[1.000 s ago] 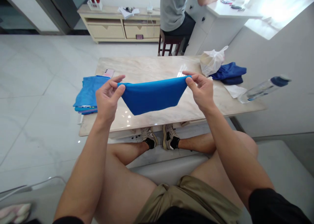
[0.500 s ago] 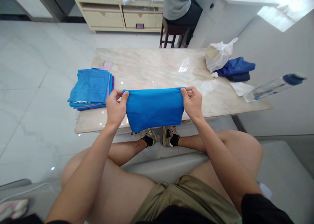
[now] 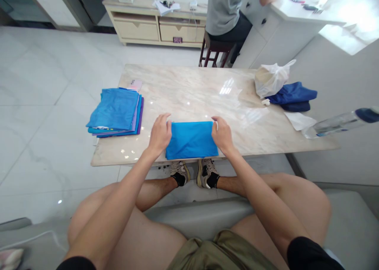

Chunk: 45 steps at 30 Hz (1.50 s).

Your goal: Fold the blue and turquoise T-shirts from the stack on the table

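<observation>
A folded bright-blue cloth (image 3: 192,140) lies flat on the marble tabletop (image 3: 183,88), close to its front edge. At the cloth's left side is my left hand (image 3: 160,135), thumb and fingers slightly apart beside its upper corner. My right hand (image 3: 222,135) is at the opposite side, its fingers also parted at the upper right corner. Neither hand appears to pinch the fabric. To the left, a stack of folded blue and purple cloths (image 3: 115,110) sits on the table's corner.
A white plastic bag (image 3: 272,79), a dark blue cloth bundle (image 3: 294,96), a white paper (image 3: 299,121) and a clear bottle (image 3: 337,124) with a blue cap occupy the right end. Beyond the table, a person in a grey shirt (image 3: 223,9) sits on a stool (image 3: 217,47).
The blue cloth, held up and stretched by its top corners before, now rests on the tabletop. Both hands have lowered, moved closer together and let go of the corners.
</observation>
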Available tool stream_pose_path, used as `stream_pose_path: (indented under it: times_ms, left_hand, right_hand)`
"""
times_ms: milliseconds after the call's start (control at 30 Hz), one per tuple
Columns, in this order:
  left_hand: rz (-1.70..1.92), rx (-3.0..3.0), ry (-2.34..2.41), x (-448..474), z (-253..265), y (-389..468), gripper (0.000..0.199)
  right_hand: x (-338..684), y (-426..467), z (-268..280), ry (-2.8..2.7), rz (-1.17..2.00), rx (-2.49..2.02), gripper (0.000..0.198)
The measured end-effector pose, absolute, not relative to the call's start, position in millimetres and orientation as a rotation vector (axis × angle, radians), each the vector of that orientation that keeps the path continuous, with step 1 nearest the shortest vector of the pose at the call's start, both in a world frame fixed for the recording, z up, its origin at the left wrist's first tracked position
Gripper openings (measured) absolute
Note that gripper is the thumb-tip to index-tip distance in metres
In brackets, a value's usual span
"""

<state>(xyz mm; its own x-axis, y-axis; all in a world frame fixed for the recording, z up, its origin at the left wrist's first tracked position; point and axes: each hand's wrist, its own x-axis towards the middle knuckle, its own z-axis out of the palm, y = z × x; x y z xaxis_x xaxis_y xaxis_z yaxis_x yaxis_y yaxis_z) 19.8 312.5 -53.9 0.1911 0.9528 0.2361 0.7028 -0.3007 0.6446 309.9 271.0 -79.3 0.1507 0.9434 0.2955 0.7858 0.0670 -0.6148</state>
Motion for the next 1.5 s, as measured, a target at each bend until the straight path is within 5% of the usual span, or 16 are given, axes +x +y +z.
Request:
stream_pose_path:
  times_ms: [333,667,933,1267,1500]
  left_hand:
    - [0.135,2.436,1.435,29,-86,322,0.067]
    - [-0.005,2.542,1.569,22,-20,244,0.053]
    - [-0.049,2.469,1.706,-3,21,259,0.044]
    - [-0.157,2.449,1.692,1,27,258,0.044]
    - [-0.162,2.508,1.688,37,45,272,0.054]
  right_hand:
    - [270,250,-117,-2.045,0.363,-1.939,0.071]
    - [327,301,-97,-2.108,0.37,-1.851,0.053]
    - [338,335,-72,-2.131,0.79,-1.888,0.017]
    - [384,303,-77,-1.535,0.7,-2.145,0.014]
    - [469,278,-86,-1.163,0.661,-2.309,0.031]
